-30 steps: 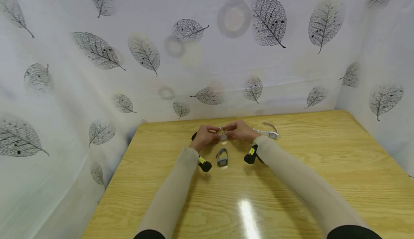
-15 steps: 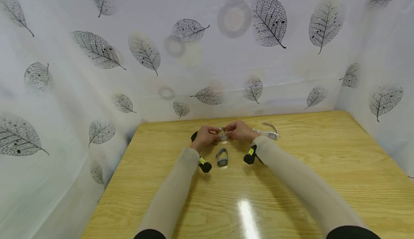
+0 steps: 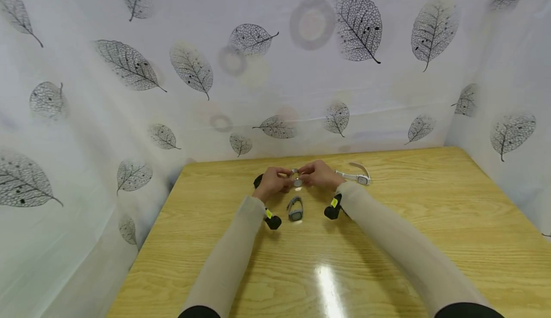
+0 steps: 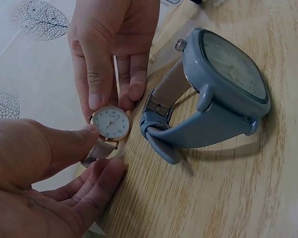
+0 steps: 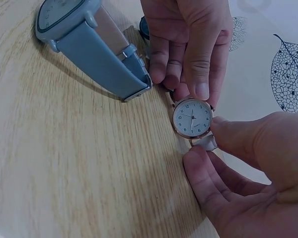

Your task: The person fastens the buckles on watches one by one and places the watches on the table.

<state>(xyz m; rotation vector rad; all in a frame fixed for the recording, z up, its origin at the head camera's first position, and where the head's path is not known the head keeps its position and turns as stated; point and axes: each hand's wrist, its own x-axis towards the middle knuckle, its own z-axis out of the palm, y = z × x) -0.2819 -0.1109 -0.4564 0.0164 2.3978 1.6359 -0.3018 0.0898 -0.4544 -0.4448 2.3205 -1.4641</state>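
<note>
My left hand (image 3: 275, 181) and right hand (image 3: 319, 174) meet near the table's far edge and hold a small round watch (image 4: 111, 122) between them. Its dial is white, with a rose-gold case and a pale strap partly hidden by fingers. In the right wrist view, the right thumb (image 5: 233, 134) presses the case edge of the round watch (image 5: 192, 118), fingers curled below; the left thumb (image 5: 197, 74) lies at the opposite edge. Just nearer than the hands, a grey-blue square watch (image 3: 295, 215) stands with its strap buckled into a loop.
A white watch (image 3: 363, 180) with its strap spread lies beyond the right wrist. Beside the left hand is a black object (image 3: 258, 181), mostly hidden. The wooden table (image 3: 284, 265) ends at a leaf-patterned curtain (image 3: 275, 83). Wrist cameras sit under both wrists.
</note>
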